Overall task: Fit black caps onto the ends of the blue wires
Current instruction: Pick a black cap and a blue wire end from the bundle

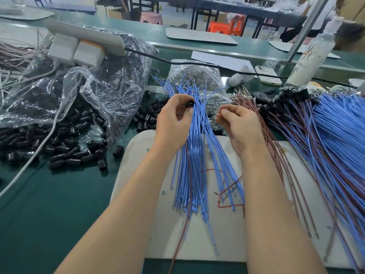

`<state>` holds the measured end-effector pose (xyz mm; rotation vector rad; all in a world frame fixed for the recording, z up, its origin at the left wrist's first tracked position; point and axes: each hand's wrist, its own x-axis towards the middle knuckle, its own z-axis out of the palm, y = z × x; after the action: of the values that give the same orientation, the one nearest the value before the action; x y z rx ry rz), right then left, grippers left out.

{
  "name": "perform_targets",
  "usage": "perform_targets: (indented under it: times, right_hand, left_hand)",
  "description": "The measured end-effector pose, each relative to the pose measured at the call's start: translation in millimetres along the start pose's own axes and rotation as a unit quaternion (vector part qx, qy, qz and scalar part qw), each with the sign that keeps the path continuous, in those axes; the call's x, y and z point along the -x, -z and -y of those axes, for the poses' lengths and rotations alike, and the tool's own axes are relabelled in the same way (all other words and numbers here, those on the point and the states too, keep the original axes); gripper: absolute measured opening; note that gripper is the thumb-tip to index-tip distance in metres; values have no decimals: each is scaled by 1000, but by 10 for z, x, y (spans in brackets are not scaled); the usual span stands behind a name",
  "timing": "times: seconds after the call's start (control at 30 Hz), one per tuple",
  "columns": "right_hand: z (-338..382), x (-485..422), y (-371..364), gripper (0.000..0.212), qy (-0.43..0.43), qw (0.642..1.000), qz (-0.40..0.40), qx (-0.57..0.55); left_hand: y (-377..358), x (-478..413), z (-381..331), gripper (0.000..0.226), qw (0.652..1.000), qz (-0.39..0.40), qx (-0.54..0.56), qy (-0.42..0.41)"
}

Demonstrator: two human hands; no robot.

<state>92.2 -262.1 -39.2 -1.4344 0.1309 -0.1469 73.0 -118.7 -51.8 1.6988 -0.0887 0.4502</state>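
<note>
Fingers (180,99) of the left hand (171,119) pinch a black cap (190,104) above the blue wires (197,159) fanned on the white board (138,171); right hand (239,125) curls, its hold unclear; cap looks light and rigid, wires thin and whippy, best pinched close to the tip.

I log a white power strip (87,35) far left, a white phone (268,75) and a spray bottle (313,52) far right, brown wires (245,102) just right of centre, green bench (49,204) underneath.
</note>
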Motion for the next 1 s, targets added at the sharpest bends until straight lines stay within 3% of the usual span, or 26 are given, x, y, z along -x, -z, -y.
perform_targets:
  times: [0.1,0.27,0.43,0.73,0.87,1.0]
  right_hand:
    - [-46,-7,28,21,41,986,-44,155]
    - [-67,35,30,15,128,922,-78,357]
    - [-99,55,-26,21,78,864,22,497]
    - [-104,77,-174,13,34,804,19,594]
    - [-81,91,-164,15,27,808,22,588]
    - [-4,180,-191,10,133,914,-32,382]
  left_hand:
    - [5,-6,3,20,1000,-2,-3,6]
    - [-1,-2,-1,22,1000,-20,6,21]
    - [-2,-3,-1,21,999,-32,-3,17]
    - [-5,5,-8,22,1000,-21,-6,18]
    - [-5,9,-4,21,1000,-19,-5,16]
    - [-7,6,3,22,1000,-11,-6,5]
